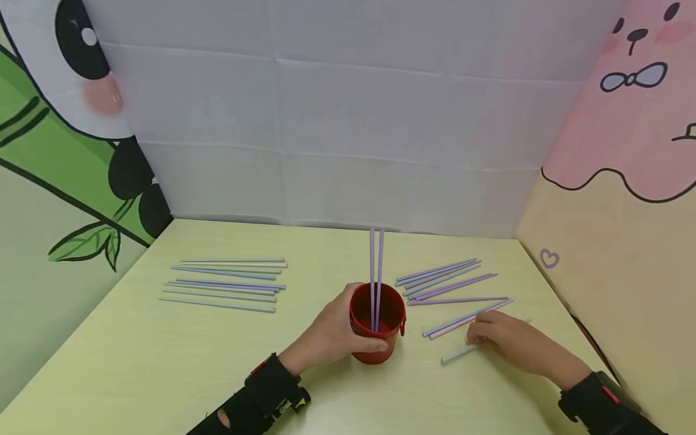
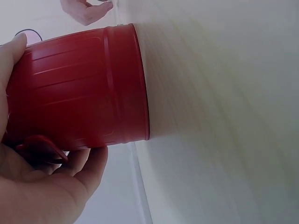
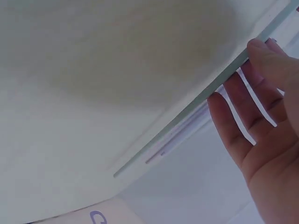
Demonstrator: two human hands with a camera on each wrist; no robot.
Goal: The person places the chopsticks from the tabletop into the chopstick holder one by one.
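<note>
My left hand (image 1: 338, 323) grips a small red bucket (image 1: 374, 355) from its left side, thumb across the front. The bucket is upright, and two purple straws (image 1: 372, 260) lean inside it, rising above the rim. In the left wrist view, fingers and thumb wrap the ribbed wall of the bucket (image 2: 70, 88). To the right, my right hand (image 1: 508, 339) pinches a pale green straw (image 1: 458, 355) low over the table. The right wrist view has this straw (image 3: 187, 109) between thumb and fingertips, its far end reaching out past the hand.
Several purple, blue and pink straws (image 1: 446, 290) lie in a loose group right of the bucket. Another group of pastel straws (image 1: 223, 287) lies at the left of the table (image 1: 136, 374). A white back panel (image 1: 348, 121) and painted side panels enclose the table.
</note>
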